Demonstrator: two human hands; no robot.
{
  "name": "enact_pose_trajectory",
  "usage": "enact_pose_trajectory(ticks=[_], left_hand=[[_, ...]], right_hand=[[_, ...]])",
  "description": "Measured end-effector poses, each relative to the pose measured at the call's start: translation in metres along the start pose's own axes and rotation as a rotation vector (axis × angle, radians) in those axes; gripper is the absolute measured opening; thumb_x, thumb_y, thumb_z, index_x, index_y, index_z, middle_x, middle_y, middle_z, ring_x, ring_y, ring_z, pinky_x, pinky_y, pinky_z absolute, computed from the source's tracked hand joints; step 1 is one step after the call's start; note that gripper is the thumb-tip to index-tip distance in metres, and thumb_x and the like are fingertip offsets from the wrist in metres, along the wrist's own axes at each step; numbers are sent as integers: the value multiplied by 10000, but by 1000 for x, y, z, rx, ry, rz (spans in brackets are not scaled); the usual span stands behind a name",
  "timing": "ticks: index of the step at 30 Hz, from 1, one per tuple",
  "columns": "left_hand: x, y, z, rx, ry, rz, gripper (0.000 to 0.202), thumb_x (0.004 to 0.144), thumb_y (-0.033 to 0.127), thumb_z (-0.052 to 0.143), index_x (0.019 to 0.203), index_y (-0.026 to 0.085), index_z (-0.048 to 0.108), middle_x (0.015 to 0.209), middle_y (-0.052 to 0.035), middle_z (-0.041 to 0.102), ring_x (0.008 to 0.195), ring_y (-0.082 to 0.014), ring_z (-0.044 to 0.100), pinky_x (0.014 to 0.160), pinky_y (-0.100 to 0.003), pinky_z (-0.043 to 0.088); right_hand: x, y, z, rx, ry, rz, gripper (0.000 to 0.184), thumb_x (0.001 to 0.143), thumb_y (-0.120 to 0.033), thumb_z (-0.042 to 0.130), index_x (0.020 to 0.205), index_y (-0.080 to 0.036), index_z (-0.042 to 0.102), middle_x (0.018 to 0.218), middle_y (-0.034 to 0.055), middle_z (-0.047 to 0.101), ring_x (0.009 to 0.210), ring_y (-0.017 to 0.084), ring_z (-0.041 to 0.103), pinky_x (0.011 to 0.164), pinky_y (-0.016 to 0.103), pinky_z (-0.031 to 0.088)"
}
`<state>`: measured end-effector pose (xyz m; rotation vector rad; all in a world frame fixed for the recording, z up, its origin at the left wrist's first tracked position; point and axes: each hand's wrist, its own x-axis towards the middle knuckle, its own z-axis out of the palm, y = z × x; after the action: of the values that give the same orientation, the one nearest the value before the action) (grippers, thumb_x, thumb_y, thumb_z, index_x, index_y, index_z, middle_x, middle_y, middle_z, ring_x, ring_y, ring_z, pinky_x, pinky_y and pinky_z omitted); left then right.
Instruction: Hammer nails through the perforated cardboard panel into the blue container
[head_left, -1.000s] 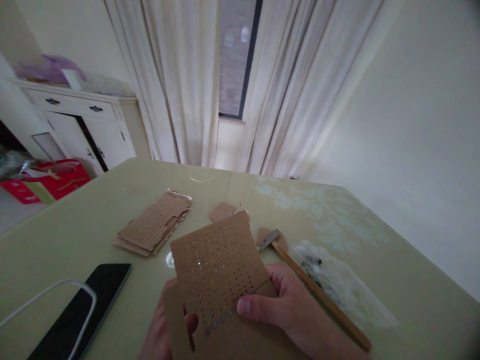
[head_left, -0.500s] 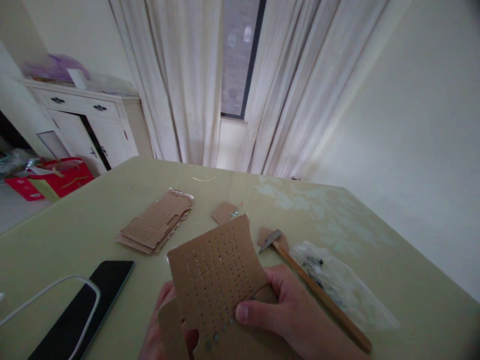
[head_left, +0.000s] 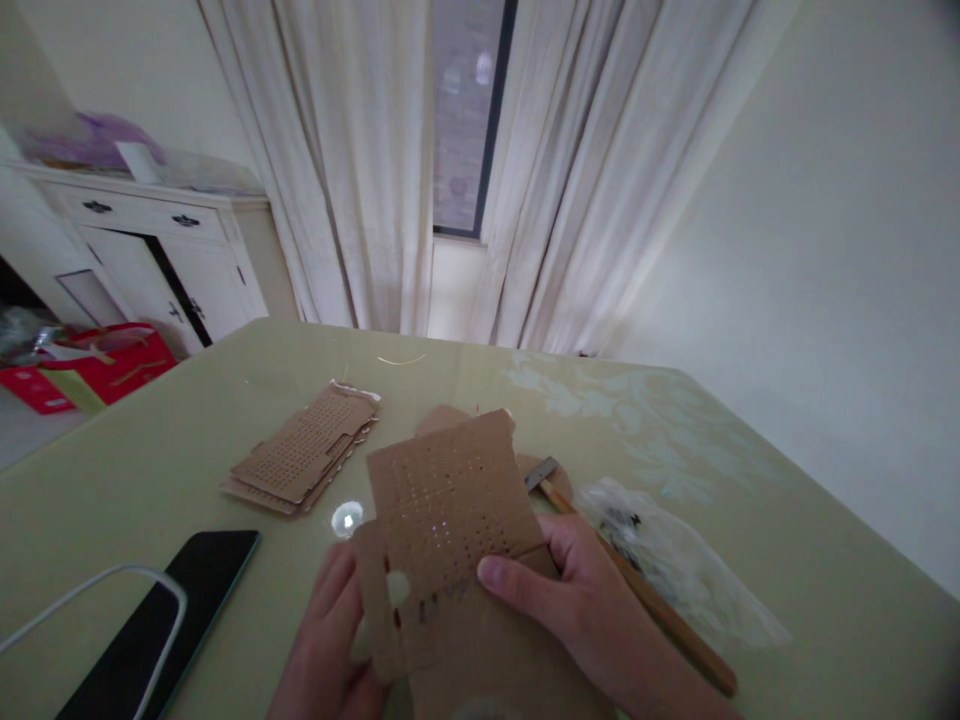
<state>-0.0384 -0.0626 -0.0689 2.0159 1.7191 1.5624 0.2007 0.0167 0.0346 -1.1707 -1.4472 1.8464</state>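
Observation:
A folded piece of brown cardboard [head_left: 442, 480], punched with rows of small holes, is held up over the table in both hands. My right hand [head_left: 574, 590] grips its right edge, thumb pressed flat on the face and the other fingers behind. At the left side, my left hand [head_left: 322, 630] is closed about a narrow flap with cut-outs; part of its fingers is hidden behind the cardboard. Dark marks or small studs run below the hole rows, too blurred to tell. Just right of the cardboard lies a hammer [head_left: 660, 605] with a wooden handle, partly behind my right hand.
A stack of perforated cardboard sheets [head_left: 296, 455] lies at the left. Nearer is a black flat device [head_left: 172, 610] with a white cable [head_left: 180, 600] across it. A clear plastic bag [head_left: 682, 560] with small dark items rests right of the hammer. Cardboard scraps [head_left: 442, 418] lie behind.
The cardboard has turned and tilted, its top edge now further right and its left flap more visible. My left hand has come up beside it. My view has shifted slightly.

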Motion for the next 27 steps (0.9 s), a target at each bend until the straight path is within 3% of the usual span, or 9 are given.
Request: enact_pose_trajectory(ticks=[4, 7, 9, 10, 12, 15, 19, 24, 27], left_hand=[[8, 14, -11, 9, 128, -109, 367, 1092, 246, 535, 1435, 291, 658, 1374, -77, 699, 1216, -234, 708, 1010, -331, 612], [10, 21, -16, 26, 317, -17, 566, 1011, 207, 689, 1553, 353, 612, 1448, -56, 622, 1237, -237, 660, 1069, -364, 546], [12, 22, -19, 76, 386, 73, 740, 944, 175, 781, 1611, 402, 554, 1461, -50, 596, 1169, -233, 647, 1005, -367, 533], [14, 21, -21, 121, 361, 121, 708, 937, 194, 806, 1578, 408, 591, 1446, -49, 603, 1125, -233, 642, 953, -364, 524], [17, 19, -25, 212, 232, 202, 430, 961, 282, 817, 1374, 377, 747, 1383, -50, 651, 1069, -241, 635, 885, -371, 501], [19, 15, -28, 228, 125, 294, 138, 974, 332, 822, 1112, 331, 834, 1303, -46, 703, 1067, -254, 631, 910, -387, 500], [21, 14, -26, 152, 101, 338, 130, 998, 233, 796, 1075, 320, 853, 1215, -34, 728, 1091, -239, 623, 958, -361, 517], [24, 19, -24, 110, 156, 377, 117, 1030, 251, 768, 1014, 316, 864, 923, 13, 806, 912, -178, 711, 881, -295, 594], [23, 22, -22, 106, 185, 374, 127, 1025, 260, 769, 999, 330, 872, 855, 28, 830, 815, -170, 757, 879, -313, 641]], right_hand=[[1, 0, -2, -43, 82, -45, 581, 833, -731, 862, 947, -169, 768, 886, 81, 792, 753, 219, 707, 650, 301, 524], [-2, 1, 1, -17, 71, -27, 595, 821, -734, 867, 989, -173, 761, 908, 78, 779, 773, 220, 697, 670, 307, 524], [-4, 2, 3, -45, 89, -14, 615, 821, -760, 847, 980, -174, 749, 871, 60, 740, 752, 203, 654, 646, 292, 492], [-4, 2, 4, -80, 95, -13, 623, 824, -775, 833, 952, -173, 742, 837, 47, 707, 731, 191, 620, 623, 281, 462], [-5, 2, 6, -128, 93, -22, 622, 842, -785, 805, 912, -172, 729, 795, 22, 640, 706, 167, 549, 601, 265, 409], [-5, 1, 9, -126, 25, -72, 595, 884, -759, 778, 838, -174, 685, 762, -9, 539, 686, 140, 446, 596, 256, 354], [-5, 0, 14, -143, -96, -117, 575, 933, -725, 743, 784, -185, 615, 733, -29, 456, 673, 130, 371, 574, 254, 307], [-6, 4, 15, -209, -25, -82, 551, 941, -712, 725, 833, -179, 642, 749, -22, 467, 693, 144, 392, 573, 263, 289], [-6, 4, 16, -260, -15, -93, 547, 939, -709, 712, 808, -186, 627, 735, -23, 457, 680, 144, 379, 556, 264, 281]])
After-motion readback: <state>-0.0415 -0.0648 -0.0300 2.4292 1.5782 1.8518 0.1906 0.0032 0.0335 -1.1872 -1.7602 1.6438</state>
